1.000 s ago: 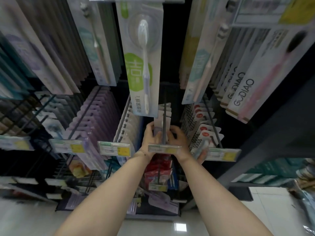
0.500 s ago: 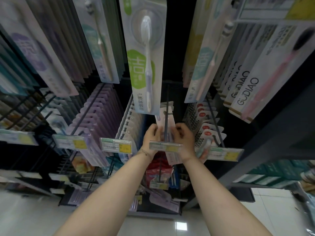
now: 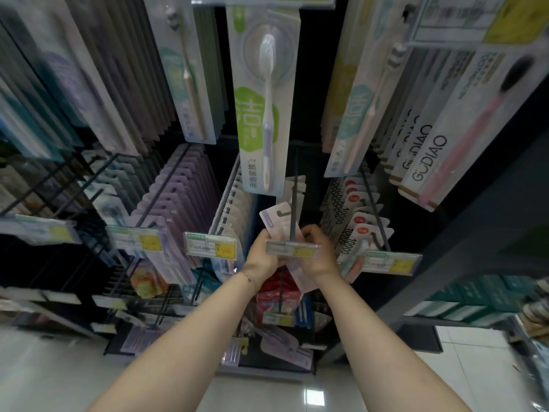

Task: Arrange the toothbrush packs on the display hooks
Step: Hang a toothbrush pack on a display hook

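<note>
A pale lilac toothbrush pack (image 3: 274,217) is tilted to the left just beside the black display hook (image 3: 294,200), its hang hole near the hook's front. My left hand (image 3: 263,257) grips the pack's left side. My right hand (image 3: 316,252) curls round its right side, behind the hook's price tag (image 3: 292,248). A few packs (image 3: 297,185) of the same kind hang further back on this hook. The lower part of the held pack is hidden by my hands and the tag.
Full hooks flank it: white packs (image 3: 234,209) to the left, purple packs (image 3: 175,191) beyond, red-dot "10000" packs (image 3: 356,209) to the right. Long toothbrush packs (image 3: 263,114) hang from the row above. A dark shelf post (image 3: 475,233) stands right; lower hooks hold red packs (image 3: 273,295).
Both hands have raised the lilac pack along the hook, and its top now leans left above the price tag. The camera has come closer.
</note>
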